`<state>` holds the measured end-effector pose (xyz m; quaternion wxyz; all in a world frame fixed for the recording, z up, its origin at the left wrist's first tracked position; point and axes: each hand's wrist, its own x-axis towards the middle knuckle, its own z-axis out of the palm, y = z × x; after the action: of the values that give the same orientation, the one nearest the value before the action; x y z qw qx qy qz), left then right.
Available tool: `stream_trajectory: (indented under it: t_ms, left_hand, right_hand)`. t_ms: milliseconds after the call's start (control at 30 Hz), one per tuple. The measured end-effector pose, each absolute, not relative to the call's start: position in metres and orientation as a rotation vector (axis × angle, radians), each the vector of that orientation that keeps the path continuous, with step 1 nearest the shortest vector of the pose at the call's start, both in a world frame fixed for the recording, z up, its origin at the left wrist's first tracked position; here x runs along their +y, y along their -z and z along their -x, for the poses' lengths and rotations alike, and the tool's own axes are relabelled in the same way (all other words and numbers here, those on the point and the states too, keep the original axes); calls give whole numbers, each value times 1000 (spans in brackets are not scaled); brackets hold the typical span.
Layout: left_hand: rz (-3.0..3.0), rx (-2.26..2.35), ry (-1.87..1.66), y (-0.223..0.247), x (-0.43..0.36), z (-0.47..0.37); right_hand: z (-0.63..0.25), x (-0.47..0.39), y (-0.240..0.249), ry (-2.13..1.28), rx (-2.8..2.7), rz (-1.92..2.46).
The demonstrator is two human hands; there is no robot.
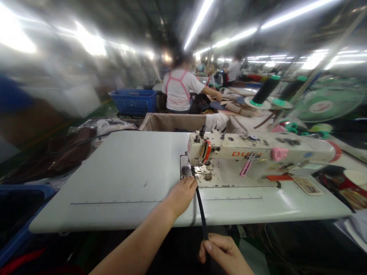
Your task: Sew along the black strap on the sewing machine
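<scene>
A narrow black strap [202,210] runs from the needle area of a white sewing machine [229,152] over the front edge of the table. Close to the needle plate, my left hand [182,196] is closed, its fingertips together on the strap; their undersides are hidden. My right hand [220,250] pinches the strap between thumb and fingers, below the table edge. Between the two hands the strap looks fairly straight. The presser foot [200,169] is just beyond my left fingertips.
The white sewing table [123,168] carries a printed ruler line. Pink snips [247,166] hang on the machine. Black thread cones [265,91] and a green fan [327,101] stand at right. Behind are a fabric-lined bin [160,121], a blue basket [134,101] and a seated person [179,89].
</scene>
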<state>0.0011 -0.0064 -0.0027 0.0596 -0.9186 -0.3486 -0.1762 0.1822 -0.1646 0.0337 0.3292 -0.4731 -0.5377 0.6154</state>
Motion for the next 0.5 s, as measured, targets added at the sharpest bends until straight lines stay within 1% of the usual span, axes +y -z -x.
stream_trajectory:
  t_ms: [333,500]
  left_hand:
    - [2805,-1149,612,-2,-7,-1]
    - [2835,-1133,638,-4,-7,-2]
  right_hand:
    - [-183,-160,-23,-1639,-1357,1228]
    - [-175,-157,-21,-1647,-1189,1241]
